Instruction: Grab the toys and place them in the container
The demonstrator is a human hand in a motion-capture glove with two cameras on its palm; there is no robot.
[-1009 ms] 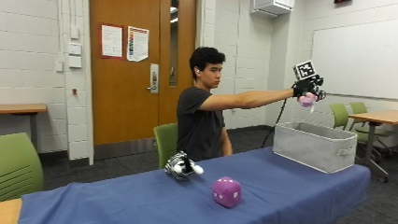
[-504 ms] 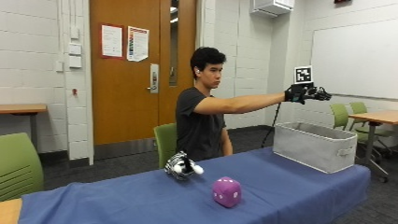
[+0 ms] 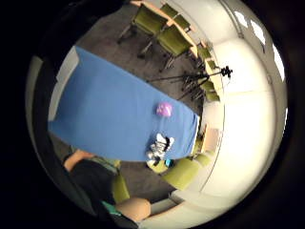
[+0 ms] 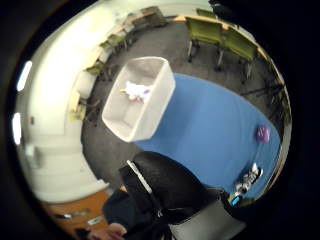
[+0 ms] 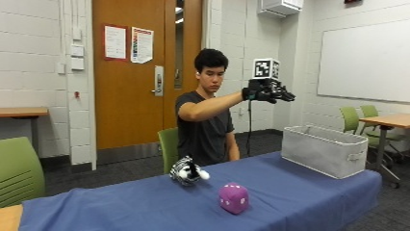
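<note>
In the container (image 5: 323, 149) a toy (image 4: 136, 91) lies; above, the grip (image 5: 268, 92) spreads, holding nothing.

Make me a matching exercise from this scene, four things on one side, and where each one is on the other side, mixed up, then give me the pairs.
Things:
1. purple dice toy
2. black and white plush toy
3. white toy
4. gloved right hand

Places:
A. inside the grey container
B. raised in the air, above the blue table
C. on the tablecloth, near the front edge in the outside view
D. on the tablecloth, at the edge nearest the seated person

Pairs: 1-C, 2-D, 3-A, 4-B
</note>
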